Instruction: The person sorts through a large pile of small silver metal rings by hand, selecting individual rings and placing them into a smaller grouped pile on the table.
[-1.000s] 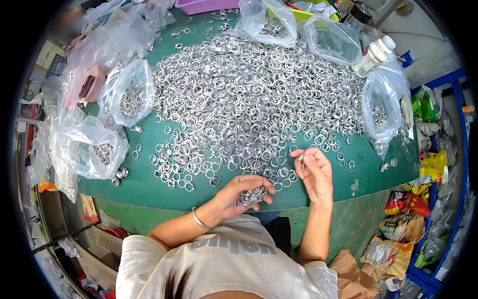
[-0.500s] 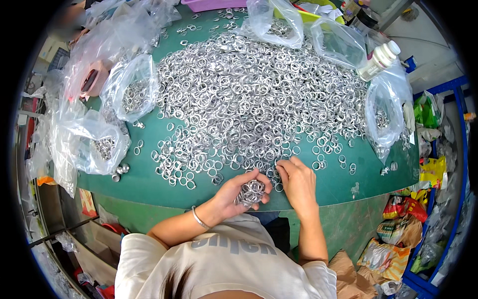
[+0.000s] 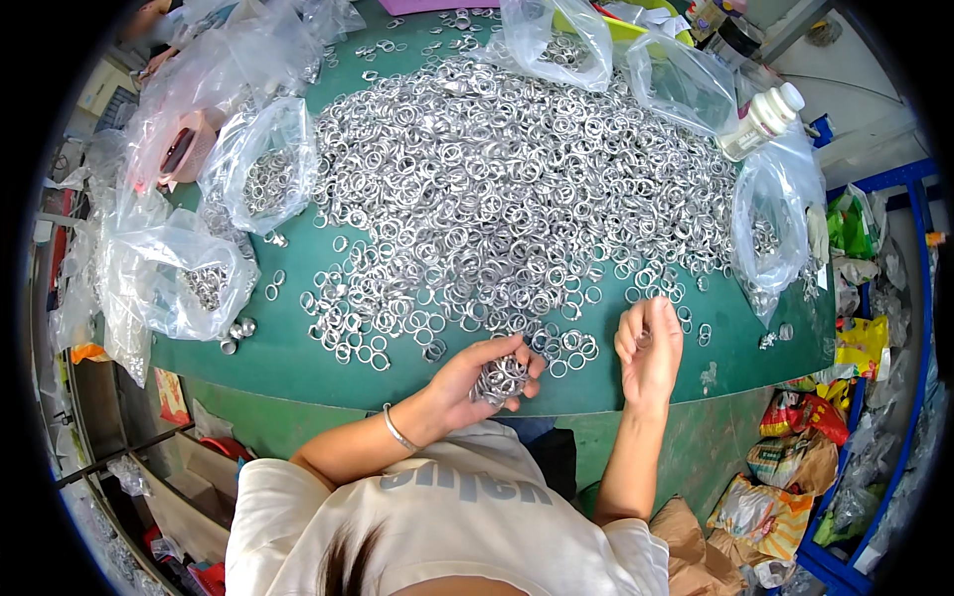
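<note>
My left hand (image 3: 467,382) is cupped near the table's front edge, its fingers curled round a handful of silver metal rings (image 3: 498,379). To its right, my right hand (image 3: 650,353) is over the green tabletop, fingers bent in and thumb against them. A bit of shiny metal shows by its curled fingers, but I cannot make out what it pinches. In front of both hands spreads a large pile of silver rings (image 3: 497,179). Several loose rings (image 3: 571,350) lie between my hands.
Clear plastic bags of rings stand at the left (image 3: 184,283), far side (image 3: 561,50) and right (image 3: 770,219). A white bottle (image 3: 763,121) is at the far right. A pink container (image 3: 189,149) sits among the left bags. Blue shelving (image 3: 909,348) borders the right.
My right hand has moved right, away from the pile's near edge, and turned with its fingers curled in. The left hand still cups its rings in nearly the same place.
</note>
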Demonstrator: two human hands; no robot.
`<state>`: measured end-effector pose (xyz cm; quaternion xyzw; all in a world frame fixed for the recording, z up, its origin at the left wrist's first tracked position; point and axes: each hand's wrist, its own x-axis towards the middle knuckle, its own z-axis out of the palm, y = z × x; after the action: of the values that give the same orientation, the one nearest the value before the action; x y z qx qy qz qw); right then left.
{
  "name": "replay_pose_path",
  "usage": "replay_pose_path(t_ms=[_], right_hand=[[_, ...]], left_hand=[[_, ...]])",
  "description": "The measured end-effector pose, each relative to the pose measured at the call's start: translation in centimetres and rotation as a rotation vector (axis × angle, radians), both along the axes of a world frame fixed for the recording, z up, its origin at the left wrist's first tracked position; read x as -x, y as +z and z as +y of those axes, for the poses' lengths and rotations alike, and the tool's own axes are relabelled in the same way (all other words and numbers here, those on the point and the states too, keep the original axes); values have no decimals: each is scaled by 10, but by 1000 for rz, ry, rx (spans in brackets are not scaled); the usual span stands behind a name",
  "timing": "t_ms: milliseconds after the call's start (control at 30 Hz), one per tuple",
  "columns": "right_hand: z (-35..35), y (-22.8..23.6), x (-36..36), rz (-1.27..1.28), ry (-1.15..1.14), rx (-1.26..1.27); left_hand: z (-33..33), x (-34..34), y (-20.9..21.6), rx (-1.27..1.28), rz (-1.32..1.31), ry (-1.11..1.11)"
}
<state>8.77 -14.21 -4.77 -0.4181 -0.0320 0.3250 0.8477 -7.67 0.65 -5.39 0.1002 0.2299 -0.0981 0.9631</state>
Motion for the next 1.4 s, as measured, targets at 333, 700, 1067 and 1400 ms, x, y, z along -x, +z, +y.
replay_pose_path(t_ms=[333, 700, 1067, 1400], right_hand=[[-6, 5, 22, -845, 207, 1095], [-12, 5, -2, 200, 183, -312], [-4, 15, 28, -1125, 322, 1075], [-13, -1, 16, -336, 111, 417]], left_hand=[[0, -1, -3, 6, -34, -12], [1, -1, -3, 47, -50, 3], [1, 0, -4, 40, -32, 10], [1, 0, -5, 51, -40, 22]])
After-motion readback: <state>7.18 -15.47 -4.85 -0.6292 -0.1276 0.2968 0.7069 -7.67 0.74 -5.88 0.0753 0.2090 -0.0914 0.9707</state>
